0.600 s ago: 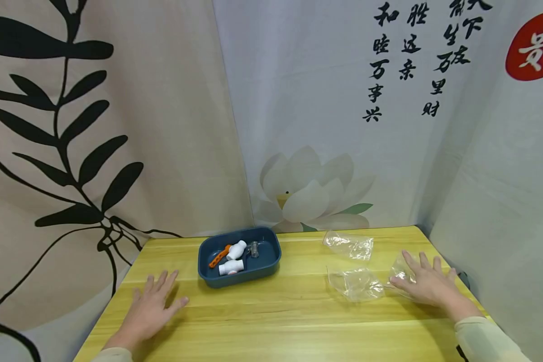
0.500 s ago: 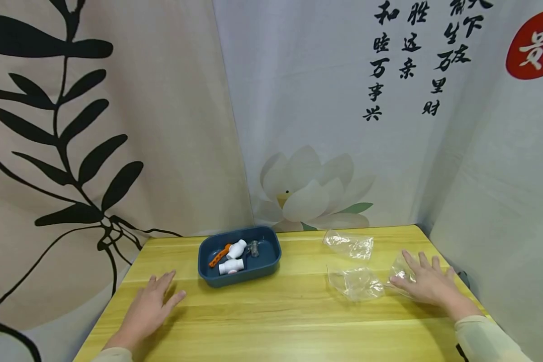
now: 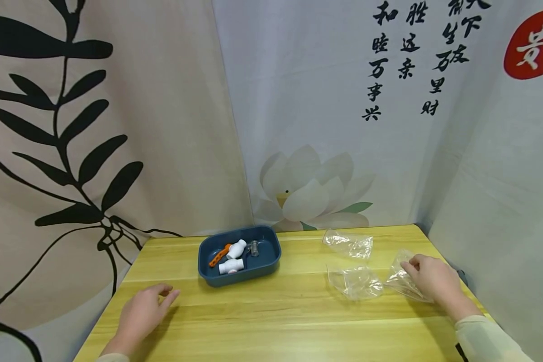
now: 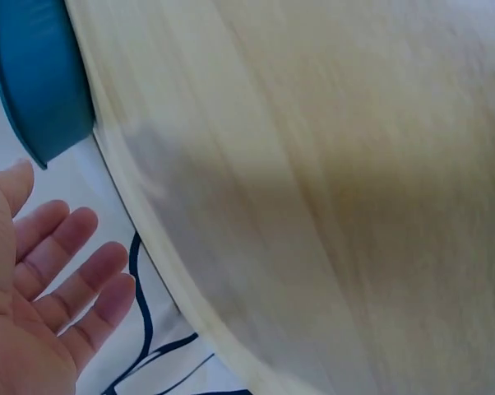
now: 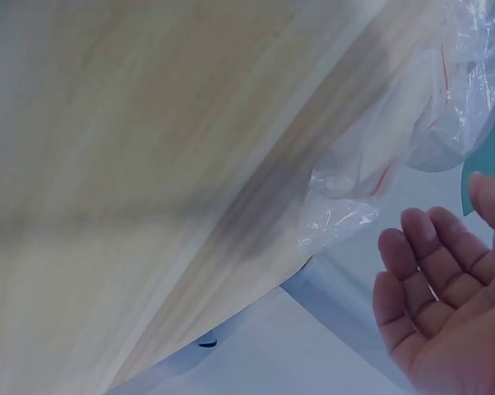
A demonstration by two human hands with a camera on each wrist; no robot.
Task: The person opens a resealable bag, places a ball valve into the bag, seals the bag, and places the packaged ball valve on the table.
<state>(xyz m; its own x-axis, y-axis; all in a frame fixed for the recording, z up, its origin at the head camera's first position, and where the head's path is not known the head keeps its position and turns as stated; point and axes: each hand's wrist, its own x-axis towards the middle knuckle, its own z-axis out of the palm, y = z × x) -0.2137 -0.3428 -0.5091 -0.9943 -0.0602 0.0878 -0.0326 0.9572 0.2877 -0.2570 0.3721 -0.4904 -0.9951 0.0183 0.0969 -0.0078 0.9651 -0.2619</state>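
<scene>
My left hand (image 3: pixel 141 312) hovers over the left part of the table, fingers loosely bent. In the left wrist view its palm and fingers (image 4: pixel 93 267) hold nothing. On the right, my right hand (image 3: pixel 434 282) is just over a crumpled clear plastic bag (image 3: pixel 404 284) and hides part of it. The right wrist view shows the fingers (image 5: pixel 420 239) relaxed and bent, with nothing between them. Two more clear bags lie nearby, one bag (image 3: pixel 355 284) to the left and another bag (image 3: pixel 349 245) farther back. A red line runs along bags in the right wrist view.
A dark blue tray (image 3: pixel 258 274) stands at the back of the wooden table (image 3: pixel 271 322). Inside are white fittings (image 3: pixel 232 266), an orange strip with holes (image 3: pixel 219 255) and a small grey transparent piece (image 3: pixel 254 249). Printed curtains hang behind and to the right.
Both hands go from spread fingers to bent ones. The left hand lowers slightly, and the right hand's fingers draw in, showing more of the bag under them. Tray and bags stay put.
</scene>
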